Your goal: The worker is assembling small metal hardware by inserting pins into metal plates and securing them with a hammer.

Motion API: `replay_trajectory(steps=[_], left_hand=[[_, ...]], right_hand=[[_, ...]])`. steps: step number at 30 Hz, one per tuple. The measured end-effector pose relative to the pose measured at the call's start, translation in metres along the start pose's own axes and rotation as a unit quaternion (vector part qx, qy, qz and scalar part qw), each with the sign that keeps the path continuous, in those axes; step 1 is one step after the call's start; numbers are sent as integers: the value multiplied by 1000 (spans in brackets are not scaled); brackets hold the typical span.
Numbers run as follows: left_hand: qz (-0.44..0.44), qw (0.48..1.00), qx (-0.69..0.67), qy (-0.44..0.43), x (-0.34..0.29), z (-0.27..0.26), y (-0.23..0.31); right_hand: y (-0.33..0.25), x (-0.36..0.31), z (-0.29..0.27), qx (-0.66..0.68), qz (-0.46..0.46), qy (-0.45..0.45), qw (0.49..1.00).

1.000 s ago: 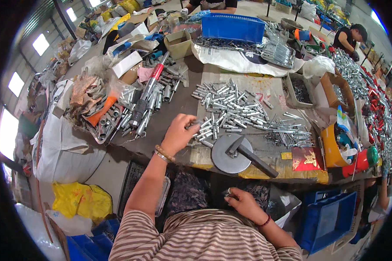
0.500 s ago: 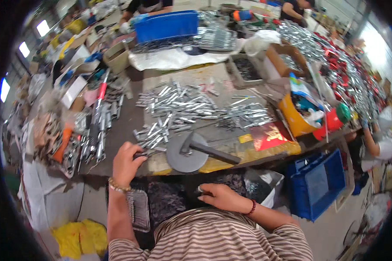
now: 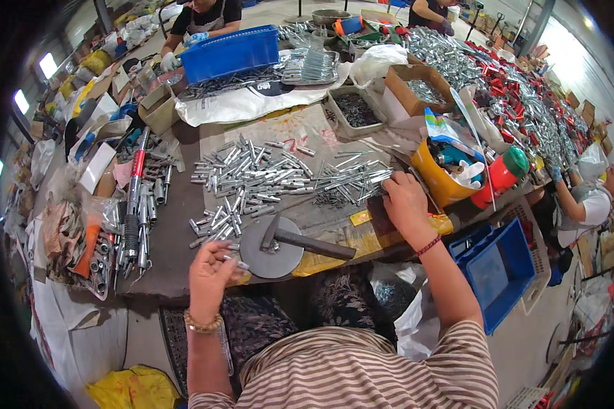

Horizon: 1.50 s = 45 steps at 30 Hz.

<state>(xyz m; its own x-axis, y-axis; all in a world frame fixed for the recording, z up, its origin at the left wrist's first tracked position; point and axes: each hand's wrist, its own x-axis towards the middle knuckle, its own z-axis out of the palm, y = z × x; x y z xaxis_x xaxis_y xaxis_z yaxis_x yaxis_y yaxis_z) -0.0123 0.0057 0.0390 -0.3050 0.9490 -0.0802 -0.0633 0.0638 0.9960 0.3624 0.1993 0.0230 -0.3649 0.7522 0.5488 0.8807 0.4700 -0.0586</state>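
Note:
My left hand (image 3: 210,276) is at the table's front edge, its fingers closed on a short silvery metal tube (image 3: 236,263). Beside it lies a round grey metal plate (image 3: 283,264), and a hammer (image 3: 314,243) with a dark handle rests across that plate. A heap of similar metal tubes (image 3: 252,174) spreads over the table beyond. To its right is a pile of thin metal pins (image 3: 351,178). My right hand (image 3: 408,204) reaches the right end of this pile with fingers bent together; what the fingertips pinch, if anything, is hidden.
A yellow tub (image 3: 440,177) and a red bottle with a green cap (image 3: 505,177) stand right. Behind are a tray of dark small parts (image 3: 334,112), a cardboard box (image 3: 396,82) and a blue crate (image 3: 232,54). Tools (image 3: 133,218) lie left. Other people work around.
My right hand has gone from near my lap up to the pin pile, over the red card. My left hand has turned, and a tube now shows in its fingers. The whole view has shifted.

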Motion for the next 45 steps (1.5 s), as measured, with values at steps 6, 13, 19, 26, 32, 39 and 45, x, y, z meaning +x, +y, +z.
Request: replay_trajectory(steps=[6,13,19,26,32,39,45], left_hand=[[-38,998,-6,-45,-7,21,-21],[103,949,296,-28,-8,26,-7],[212,905,368,-10,-11,29,-13],[242,884,400,18,-15,24,-20],[233,891,389,2,-12,21,-19],[215,911,351,-5,-12,18,-21],[207,915,345,-11,-9,19,-22]], right_hand=[[-20,0,-2,26,-114,-52,992],[-57,-7,-27,165,-98,-18,981],[-136,-29,-35,655,196,-138,716],[-153,-33,-25,447,-15,-178,877],[-160,-30,-22,273,-169,-129,938],[-163,-29,-20,256,-192,-112,941],[-161,-28,-17,268,-190,-108,938]])
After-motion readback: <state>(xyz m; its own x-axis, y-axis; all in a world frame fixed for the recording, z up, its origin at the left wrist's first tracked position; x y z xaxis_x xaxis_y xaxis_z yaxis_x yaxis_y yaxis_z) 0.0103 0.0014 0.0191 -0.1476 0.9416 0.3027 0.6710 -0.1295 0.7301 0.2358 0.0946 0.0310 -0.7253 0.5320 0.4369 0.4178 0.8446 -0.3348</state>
